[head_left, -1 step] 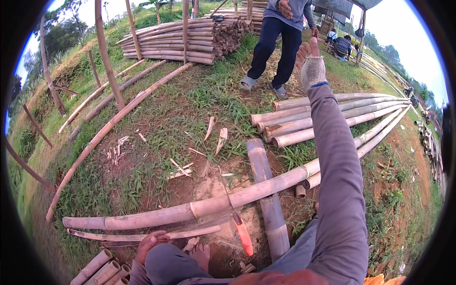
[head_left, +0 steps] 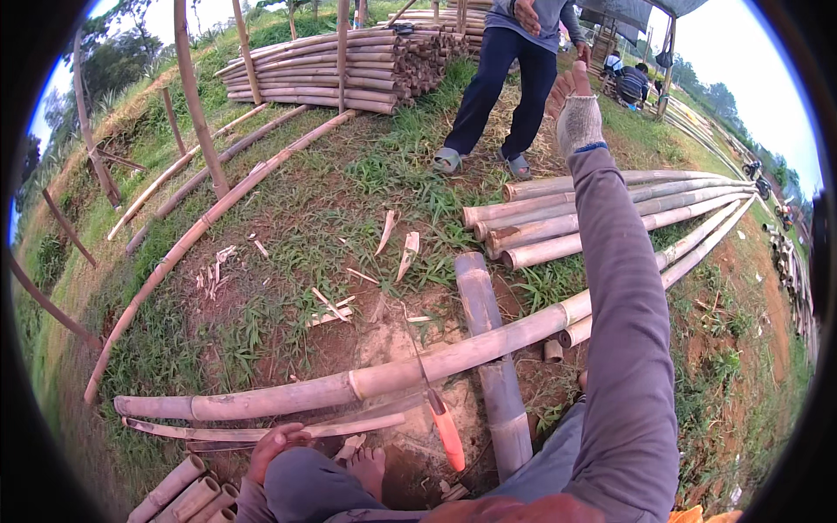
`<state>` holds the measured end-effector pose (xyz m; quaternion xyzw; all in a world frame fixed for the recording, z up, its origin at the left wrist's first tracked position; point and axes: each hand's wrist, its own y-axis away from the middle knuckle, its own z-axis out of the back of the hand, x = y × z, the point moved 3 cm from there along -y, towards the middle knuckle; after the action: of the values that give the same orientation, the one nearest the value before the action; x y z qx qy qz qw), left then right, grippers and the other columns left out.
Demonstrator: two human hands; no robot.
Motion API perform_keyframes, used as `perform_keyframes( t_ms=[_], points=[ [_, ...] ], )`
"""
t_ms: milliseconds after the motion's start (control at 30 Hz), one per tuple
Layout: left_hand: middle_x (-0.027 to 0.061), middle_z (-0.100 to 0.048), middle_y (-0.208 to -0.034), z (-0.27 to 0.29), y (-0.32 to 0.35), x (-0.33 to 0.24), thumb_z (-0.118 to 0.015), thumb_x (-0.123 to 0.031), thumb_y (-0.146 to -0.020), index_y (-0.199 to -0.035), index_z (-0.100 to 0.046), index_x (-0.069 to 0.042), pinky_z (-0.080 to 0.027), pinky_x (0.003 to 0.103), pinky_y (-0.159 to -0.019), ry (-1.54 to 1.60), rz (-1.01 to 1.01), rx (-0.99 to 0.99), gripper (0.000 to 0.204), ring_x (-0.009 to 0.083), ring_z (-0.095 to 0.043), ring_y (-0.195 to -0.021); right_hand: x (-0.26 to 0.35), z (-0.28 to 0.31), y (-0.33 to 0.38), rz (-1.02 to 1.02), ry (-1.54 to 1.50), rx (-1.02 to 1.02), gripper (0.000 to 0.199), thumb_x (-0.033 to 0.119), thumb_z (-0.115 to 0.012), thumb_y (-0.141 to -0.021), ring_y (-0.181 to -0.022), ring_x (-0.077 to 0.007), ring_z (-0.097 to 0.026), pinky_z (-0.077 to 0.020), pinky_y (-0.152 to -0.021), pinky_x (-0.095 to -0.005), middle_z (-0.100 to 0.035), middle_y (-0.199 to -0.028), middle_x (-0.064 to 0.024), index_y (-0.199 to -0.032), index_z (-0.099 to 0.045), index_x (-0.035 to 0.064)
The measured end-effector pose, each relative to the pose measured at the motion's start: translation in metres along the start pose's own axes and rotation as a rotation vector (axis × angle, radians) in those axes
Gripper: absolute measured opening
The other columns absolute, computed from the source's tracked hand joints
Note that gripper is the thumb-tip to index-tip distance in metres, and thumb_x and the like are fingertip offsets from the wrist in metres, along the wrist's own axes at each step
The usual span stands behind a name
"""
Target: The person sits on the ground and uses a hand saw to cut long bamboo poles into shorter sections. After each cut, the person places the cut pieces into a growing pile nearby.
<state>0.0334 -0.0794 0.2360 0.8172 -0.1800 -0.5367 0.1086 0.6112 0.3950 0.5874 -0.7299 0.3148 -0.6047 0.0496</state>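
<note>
Sitting on bare ground beside a long bamboo pole (head_left: pixel 375 379) lying across a shorter thick bamboo log (head_left: pixel 488 349). Left hand (head_left: pixel 275 444) resting low, fingers curled over a thin split bamboo strip (head_left: pixel 261 431) just below the pole. Right hand (head_left: pixel 575 109) in a knit glove, raised well away from the pole, fingers extended and open, holding nothing. Orange-handled saw (head_left: pixel 436 410) lying against the pole, between both hands, ungripped. Another person (head_left: pixel 510 78) standing beyond near stacked bamboo (head_left: pixel 331 70).
</note>
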Motion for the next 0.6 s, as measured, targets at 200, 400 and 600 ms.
perform_keyframes(
  t_ms=[200, 400, 600],
  points=[
    [0.0261, -0.065, -0.14, 0.008, -0.017, 0.003, -0.067, -0.04, -0.104, -0.152, -0.052, 0.005, -0.053, 0.048, -0.114, 0.093, 0.013, 0.045, 0.068, 0.0369, -0.066, -0.13, -0.046, -0.033, -0.042, 0.112, 0.302, -0.052, 0.093, 0.075, -0.055, -0.102, -0.129, -0.0387, -0.063, -0.0487, -0.106, -0.0464, -0.062, -0.136, -0.0284, -0.148, -0.05, -0.0065],
    [0.0263, -0.065, -0.139, 0.0, -0.019, -0.001, -0.07, -0.04, -0.101, -0.152, -0.052, 0.006, -0.053, 0.049, -0.115, 0.099, 0.048, 0.016, 0.071, 0.0377, -0.066, -0.129, -0.133, -0.043, -0.029, 0.168, 0.979, 0.034, 0.081, 0.068, -0.052, -0.107, -0.11, -0.0413, -0.074, -0.0565, -0.094, -0.0453, -0.074, -0.111, -0.0304, -0.13, -0.065, -0.0084],
    [0.0264, -0.065, -0.138, -0.003, -0.02, 0.004, -0.069, -0.042, -0.103, -0.153, -0.051, 0.006, -0.054, 0.049, -0.113, 0.106, 0.045, 0.034, 0.071, 0.0371, -0.066, -0.128, -0.075, -0.026, 0.03, 0.257, 0.997, 0.076, 0.087, 0.072, -0.057, -0.101, -0.116, -0.052, -0.071, -0.0552, -0.103, -0.0539, -0.075, -0.112, -0.035, -0.124, -0.071, -0.0101]
  ],
)
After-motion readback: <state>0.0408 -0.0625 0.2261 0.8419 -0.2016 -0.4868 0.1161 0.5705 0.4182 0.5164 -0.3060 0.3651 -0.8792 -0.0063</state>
